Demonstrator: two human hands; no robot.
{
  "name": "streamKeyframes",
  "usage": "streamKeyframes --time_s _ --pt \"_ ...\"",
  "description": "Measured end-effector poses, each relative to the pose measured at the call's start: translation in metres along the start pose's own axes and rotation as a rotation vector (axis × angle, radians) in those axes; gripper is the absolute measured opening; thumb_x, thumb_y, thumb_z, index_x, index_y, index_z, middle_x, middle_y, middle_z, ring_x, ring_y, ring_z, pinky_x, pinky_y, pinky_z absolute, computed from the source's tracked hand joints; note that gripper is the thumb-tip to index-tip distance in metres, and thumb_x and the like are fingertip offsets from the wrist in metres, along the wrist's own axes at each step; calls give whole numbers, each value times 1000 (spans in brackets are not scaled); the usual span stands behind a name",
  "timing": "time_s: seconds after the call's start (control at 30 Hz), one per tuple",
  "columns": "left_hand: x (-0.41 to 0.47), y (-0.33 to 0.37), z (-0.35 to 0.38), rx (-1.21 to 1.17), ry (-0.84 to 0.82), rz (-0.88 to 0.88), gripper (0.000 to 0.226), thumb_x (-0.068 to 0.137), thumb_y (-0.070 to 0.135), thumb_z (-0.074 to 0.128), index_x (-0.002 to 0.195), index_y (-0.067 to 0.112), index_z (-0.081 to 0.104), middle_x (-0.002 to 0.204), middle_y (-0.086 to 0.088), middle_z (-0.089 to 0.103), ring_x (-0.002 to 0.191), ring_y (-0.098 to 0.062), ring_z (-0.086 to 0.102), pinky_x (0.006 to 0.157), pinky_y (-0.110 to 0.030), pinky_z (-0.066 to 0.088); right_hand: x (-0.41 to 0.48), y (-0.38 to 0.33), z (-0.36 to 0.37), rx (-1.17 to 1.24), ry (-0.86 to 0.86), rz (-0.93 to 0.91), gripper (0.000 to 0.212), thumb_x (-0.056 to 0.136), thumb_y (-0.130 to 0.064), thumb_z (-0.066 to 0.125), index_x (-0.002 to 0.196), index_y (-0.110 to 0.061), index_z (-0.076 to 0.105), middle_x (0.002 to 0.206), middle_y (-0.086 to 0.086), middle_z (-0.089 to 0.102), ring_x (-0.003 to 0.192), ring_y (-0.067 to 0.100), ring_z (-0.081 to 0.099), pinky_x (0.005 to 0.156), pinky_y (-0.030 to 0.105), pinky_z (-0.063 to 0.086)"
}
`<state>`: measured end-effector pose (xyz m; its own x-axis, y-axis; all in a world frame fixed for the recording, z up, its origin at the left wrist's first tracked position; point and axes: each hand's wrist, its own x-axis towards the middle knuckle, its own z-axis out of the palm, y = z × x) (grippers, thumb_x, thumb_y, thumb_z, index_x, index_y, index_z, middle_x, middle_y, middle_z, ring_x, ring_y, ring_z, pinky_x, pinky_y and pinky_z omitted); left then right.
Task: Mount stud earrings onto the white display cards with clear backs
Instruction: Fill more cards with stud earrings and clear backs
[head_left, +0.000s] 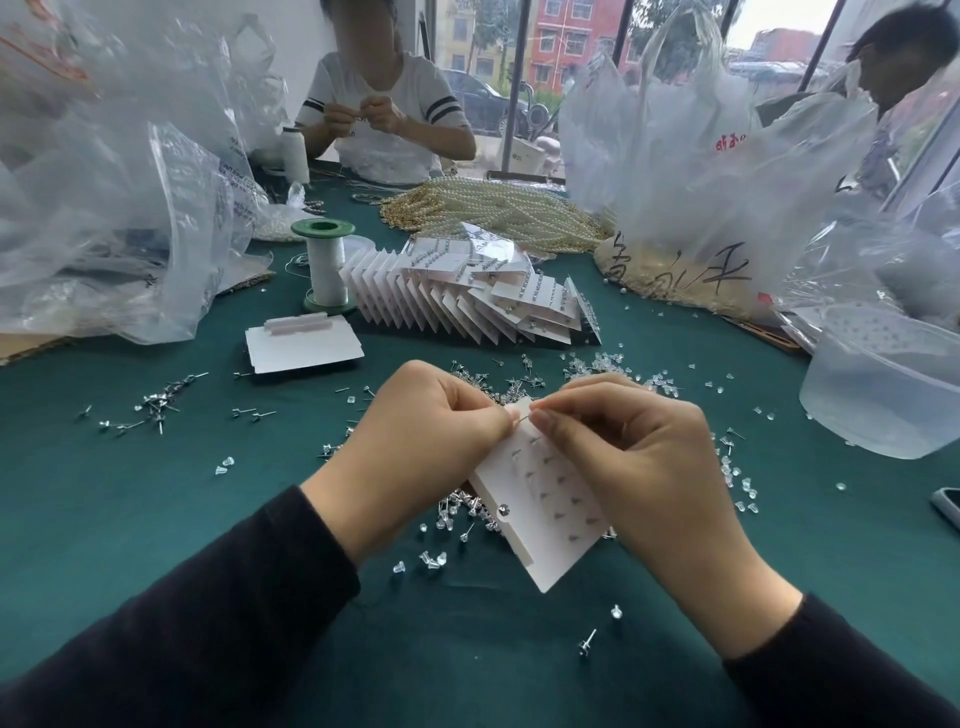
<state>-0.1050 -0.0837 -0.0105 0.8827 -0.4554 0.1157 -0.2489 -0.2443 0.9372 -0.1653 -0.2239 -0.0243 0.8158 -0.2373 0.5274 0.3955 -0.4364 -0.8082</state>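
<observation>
My left hand (426, 441) grips the upper edge of the white display card (540, 514), holding it tilted above the green tablecloth (156, 493). My right hand (623, 457) pinches a thin stud earring (523, 415) at the card's top corner, with loose clear backs (613, 364) scattered just beyond.

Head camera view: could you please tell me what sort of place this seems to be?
Probably a small jewellery packing workshop: loose stud earrings and clear backs litter the green table, filled display cards stand fanned out, pearl strands lie heaped behind, and a second person works opposite.
</observation>
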Motion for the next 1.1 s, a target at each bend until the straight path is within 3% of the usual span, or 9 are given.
streamKeyframes --time_s 0.2,0.3,0.4,0.6,0.73,0.93,1.1 --pt "-2 3 1 21 -6 60 42 77 27 62 68 -14 62 59 -19 50 58 -17 38 57 -28 30 -2 1 3 8 23 -3 20 72 2 73 69 -18 73 73 -9 68 71 5 63 64 13 45" --pt "-1 7 1 -15 24 52 32 81 19 63 63 -7 67 64 -31 59 55 -19 45 56 -29 36 0 -1 1 14 54 -26 21 74 2 71 71 -19 71 75 -9 68 70 5 63 64 13 45" --pt "-1 7 -1 -40 35 17 26 82 14 62 62 -2 71 72 -29 66 56 -21 53 58 -30 43 -1 -2 0 19 51 -45 20 74 0 71 72 -19 71 77 -9 67 71 6 63 64 13 46" --pt "-2 5 -1 5 11 27 31 82 17 62 66 -8 67 73 -38 58 60 -20 44 61 -32 37 -1 -3 1 -12 34 -66 20 74 2 71 73 -18 72 75 -8 67 72 5 63 65 12 45" --pt "-1 2 -1 77 31 50 31 81 20 62 67 -7 67 73 -34 60 60 -18 44 61 -31 39 -2 -4 1 -87 28 -94 18 74 0 72 74 -18 71 77 -9 66 73 6 62 65 12 46" --pt "-4 3 0 240 47 118 26 80 19 60 63 2 70 53 -22 51 47 -12 36 43 -18 30 -3 -5 2 -216 -6 -169 13 74 -2 69 75 -14 73 77 -8 65 72 8 62 65 22 51" --pt "-6 5 2 244 53 147 32 82 17 58 59 -4 64 49 -10 39 45 -13 29 40 -17 24 -4 -4 2 -227 19 -165 15 73 2 71 77 -12 74 77 -8 66 72 9 63 64 30 54"
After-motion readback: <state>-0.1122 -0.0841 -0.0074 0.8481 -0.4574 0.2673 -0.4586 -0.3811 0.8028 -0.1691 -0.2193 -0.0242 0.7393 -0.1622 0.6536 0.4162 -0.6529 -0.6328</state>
